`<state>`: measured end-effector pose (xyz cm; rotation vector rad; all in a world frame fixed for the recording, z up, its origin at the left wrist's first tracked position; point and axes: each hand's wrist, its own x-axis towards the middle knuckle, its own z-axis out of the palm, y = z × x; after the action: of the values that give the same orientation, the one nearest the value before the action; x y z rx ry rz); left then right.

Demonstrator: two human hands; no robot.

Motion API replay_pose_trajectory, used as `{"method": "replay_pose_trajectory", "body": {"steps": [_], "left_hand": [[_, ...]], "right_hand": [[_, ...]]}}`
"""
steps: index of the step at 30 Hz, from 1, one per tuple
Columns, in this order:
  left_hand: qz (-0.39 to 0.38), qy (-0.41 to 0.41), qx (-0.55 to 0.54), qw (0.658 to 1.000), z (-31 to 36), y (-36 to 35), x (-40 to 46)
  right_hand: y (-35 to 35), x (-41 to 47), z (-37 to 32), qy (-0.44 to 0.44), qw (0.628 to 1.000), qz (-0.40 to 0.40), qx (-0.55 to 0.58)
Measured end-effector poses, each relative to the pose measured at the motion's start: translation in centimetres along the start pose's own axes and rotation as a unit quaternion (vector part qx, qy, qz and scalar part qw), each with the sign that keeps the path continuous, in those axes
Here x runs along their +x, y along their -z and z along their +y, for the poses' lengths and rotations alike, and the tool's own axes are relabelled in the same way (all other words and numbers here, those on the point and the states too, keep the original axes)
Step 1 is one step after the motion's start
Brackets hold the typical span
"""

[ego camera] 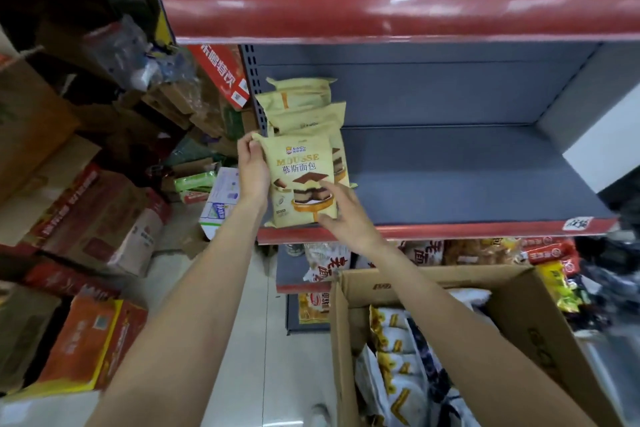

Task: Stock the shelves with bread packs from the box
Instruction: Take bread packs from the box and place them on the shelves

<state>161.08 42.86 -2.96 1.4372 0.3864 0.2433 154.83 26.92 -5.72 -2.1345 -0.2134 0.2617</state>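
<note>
I see a grey shelf (467, 177) with a red edge in a crowded storeroom. My left hand (252, 170) reaches up, its fingers clamped on the top left corner of the front bread pack (303, 180). My right hand (346, 215) touches its lower right with fingers apart. The box (519, 315) is below the right hand.

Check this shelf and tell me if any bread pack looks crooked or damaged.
Nothing looks damaged. The front bread pack stands upright at the grey shelf edge, held by the left hand and touched by the right hand. The packs behind lean unevenly.
</note>
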Motion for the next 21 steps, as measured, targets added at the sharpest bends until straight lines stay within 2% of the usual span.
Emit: {"method": "replay_pose_trajectory", "body": {"steps": [3, 9, 12, 15, 18, 21], "left_hand": [[0.013, 0.024, 0.014, 1.0, -0.8, 0.6, -0.4], [-0.017, -0.026, 0.113, 0.993, -1.7, 2.5, -3.7], [-0.001, -0.078, 0.171, 0.982, -2.0, 2.9, -6.5], [0.01, -0.131, 0.161, 0.978, -2.3, 3.1, -10.0], [-0.042, -0.184, 0.155, 0.97, -3.5, 3.1, -13.8], [-0.119, -0.194, 0.189, 0.955, -6.1, 3.0, -17.3]], "right_hand": [[-0.9, -0.1, 0.0, -0.033, 0.998, -0.041, -0.044], [-2.1, -0.8, 0.0, -0.026, 0.988, -0.043, -0.148], [-2.5, -2.0, 0.5, -0.008, 0.988, 0.028, -0.153], [-2.2, -5.4, 2.0, 0.029, 0.984, 0.126, -0.119], [-1.3, -10.7, 5.5, 0.055, 0.978, 0.164, -0.112], [-0.2, -16.8, 10.8, -0.016, 0.985, 0.138, -0.101]]}}
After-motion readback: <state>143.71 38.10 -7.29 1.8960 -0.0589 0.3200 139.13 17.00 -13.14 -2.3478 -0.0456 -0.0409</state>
